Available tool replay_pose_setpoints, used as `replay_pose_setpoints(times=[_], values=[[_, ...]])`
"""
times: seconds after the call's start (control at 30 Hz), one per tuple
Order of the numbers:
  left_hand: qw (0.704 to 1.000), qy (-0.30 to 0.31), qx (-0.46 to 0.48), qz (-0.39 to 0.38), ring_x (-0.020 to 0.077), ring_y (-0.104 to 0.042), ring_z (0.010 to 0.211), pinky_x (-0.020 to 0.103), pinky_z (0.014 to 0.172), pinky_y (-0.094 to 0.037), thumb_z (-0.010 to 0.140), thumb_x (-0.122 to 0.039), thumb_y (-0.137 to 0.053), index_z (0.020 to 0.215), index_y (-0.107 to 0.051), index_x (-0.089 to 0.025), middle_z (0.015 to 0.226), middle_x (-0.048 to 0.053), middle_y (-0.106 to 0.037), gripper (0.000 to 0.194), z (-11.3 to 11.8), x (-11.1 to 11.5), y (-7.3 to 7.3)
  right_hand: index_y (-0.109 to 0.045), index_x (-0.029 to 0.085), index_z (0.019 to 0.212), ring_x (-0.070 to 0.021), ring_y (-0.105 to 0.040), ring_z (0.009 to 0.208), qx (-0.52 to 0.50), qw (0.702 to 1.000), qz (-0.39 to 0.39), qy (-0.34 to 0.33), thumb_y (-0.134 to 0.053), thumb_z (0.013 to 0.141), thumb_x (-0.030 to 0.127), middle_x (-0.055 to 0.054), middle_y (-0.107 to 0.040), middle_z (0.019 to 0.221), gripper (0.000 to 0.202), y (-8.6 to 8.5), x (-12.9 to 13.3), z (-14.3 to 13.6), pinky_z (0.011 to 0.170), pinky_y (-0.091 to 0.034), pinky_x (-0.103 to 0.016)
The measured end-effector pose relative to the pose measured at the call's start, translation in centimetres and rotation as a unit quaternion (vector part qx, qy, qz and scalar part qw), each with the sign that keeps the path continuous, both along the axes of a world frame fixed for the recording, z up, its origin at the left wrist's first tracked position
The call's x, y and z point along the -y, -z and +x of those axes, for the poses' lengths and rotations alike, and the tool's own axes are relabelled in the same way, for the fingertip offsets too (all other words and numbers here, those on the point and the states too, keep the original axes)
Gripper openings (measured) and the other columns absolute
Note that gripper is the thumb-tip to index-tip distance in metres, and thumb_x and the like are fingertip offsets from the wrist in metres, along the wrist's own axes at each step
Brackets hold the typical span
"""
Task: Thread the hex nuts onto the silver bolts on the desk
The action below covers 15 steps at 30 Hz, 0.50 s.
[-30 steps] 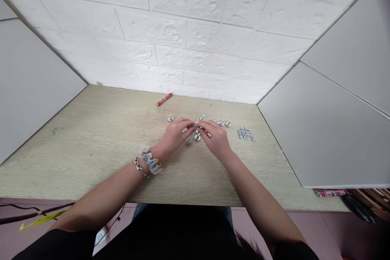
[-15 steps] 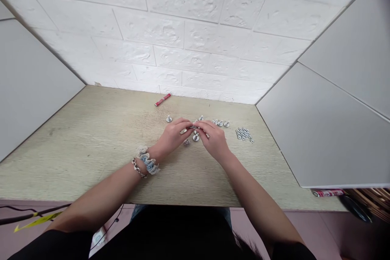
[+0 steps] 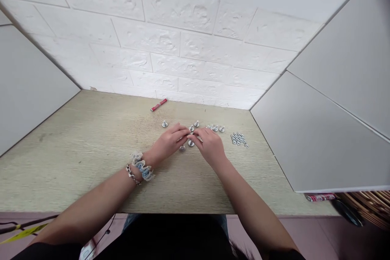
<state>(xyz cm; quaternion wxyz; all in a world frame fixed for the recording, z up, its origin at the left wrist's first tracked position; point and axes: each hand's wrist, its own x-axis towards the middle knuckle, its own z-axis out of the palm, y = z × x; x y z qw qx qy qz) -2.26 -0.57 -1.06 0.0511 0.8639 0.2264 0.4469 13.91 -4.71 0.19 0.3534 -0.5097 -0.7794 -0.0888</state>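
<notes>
My left hand (image 3: pixel 170 140) and my right hand (image 3: pixel 211 145) meet over the middle of the table, fingertips pinched together. Between them is a small metal piece, almost wholly hidden by the fingers. Just beyond the fingertips, a bolt (image 3: pixel 196 123) stands upright on its wide round head. Below the fingers sit another bolt (image 3: pixel 191 143) and a partly covered bolt (image 3: pixel 182 148). One bolt (image 3: pixel 164 124) stands apart on the left. Several bolts, one of them the end bolt (image 3: pixel 222 129), form a row behind my right hand. Right of that hand lies a cluster of small nuts (image 3: pixel 237 138).
A red marker-like tube (image 3: pixel 159 105) lies near the white brick wall (image 3: pixel 164 63). Grey panels border the wooden table (image 3: pixel 100 142) on both sides. At the lower right, another red tube (image 3: pixel 320 198) and a woven brown item (image 3: pixel 373 207) show beneath the panel.
The camera view has tilted and shifted slightly, so the table sits lower and further left in it. Both hands stay together; the metal piece between the fingertips is now more covered.
</notes>
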Motion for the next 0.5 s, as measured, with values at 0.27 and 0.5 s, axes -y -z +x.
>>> replay_pose_setpoints(times=[0.27,0.5], values=[[0.999,-0.041,0.021,0.019,0.0097,-0.057,0.077,0.025,0.078,-0.048,0.079,-0.013,-0.054,0.091,-0.057,-0.016,0.085,0.003,-0.060,0.013,-0.18,-0.32,-0.32,-0.046,0.018,0.053,-0.0097,-0.043,0.050,0.047,0.997,0.052,-0.036,-0.036,0.089,0.031,0.000,-0.050,0.051,0.040,0.16,0.25,-0.20,0.054,-0.032,-0.024],[0.999,-0.039,0.016,0.020,0.0100,-0.057,0.077,0.027,0.082,-0.047,0.080,-0.015,-0.053,0.093,-0.057,-0.016,0.085,0.003,-0.060,0.014,-0.45,-0.57,-0.37,-0.055,0.017,0.093,-0.0118,-0.055,0.072,-0.043,0.997,0.035,-0.054,-0.042,0.085,0.023,-0.003,-0.062,0.079,0.017,-0.20,0.23,0.00,0.067,-0.042,-0.023]])
